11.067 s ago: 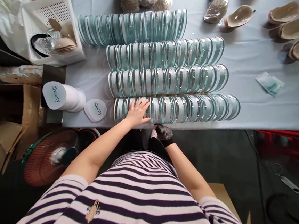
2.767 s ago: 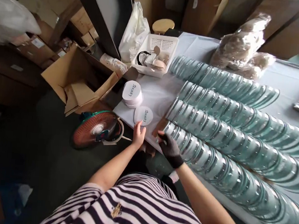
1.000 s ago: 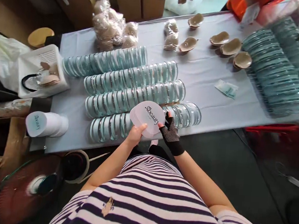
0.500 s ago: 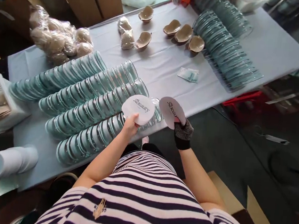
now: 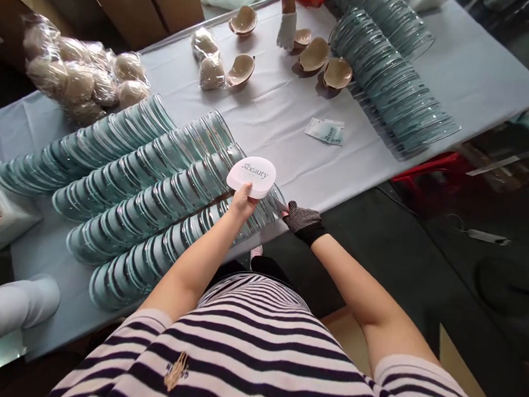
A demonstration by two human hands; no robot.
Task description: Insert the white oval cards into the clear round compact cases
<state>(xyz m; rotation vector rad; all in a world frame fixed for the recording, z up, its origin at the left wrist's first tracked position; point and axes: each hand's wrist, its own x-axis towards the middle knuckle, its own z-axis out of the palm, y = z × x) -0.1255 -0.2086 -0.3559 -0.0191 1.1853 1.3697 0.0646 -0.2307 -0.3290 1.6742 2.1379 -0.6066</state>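
Note:
My left hand [image 5: 244, 204] grips a stack of white printed cards [image 5: 251, 176], rounded with one pointed end, thumb on top. The upper card reads "beauty". My right hand [image 5: 303, 219], in a dark dotted glove with bare fingertips, is at the right end of the front row of clear plastic shells [image 5: 148, 262]. Its fingertips pinch the edge of the last shell; the glove partly hides this contact. More rows of nested shells [image 5: 144, 169] lie behind, many with white cards inside.
Beige bra cups [image 5: 314, 56] lie across the table, and another person's gloved hand [image 5: 287, 32] touches one. Bagged cups [image 5: 80, 80] sit at the left. More shells [image 5: 395, 80] stand right, small packets [image 5: 324, 131] mid-table, a card stack [image 5: 14, 306] and white basket [image 5: 4, 206] left.
My right hand has moved down and left to the row's end, and the single card it held is out of its grip. My left hand's stack has tilted. Another person's gloved hand has appeared at the cups.

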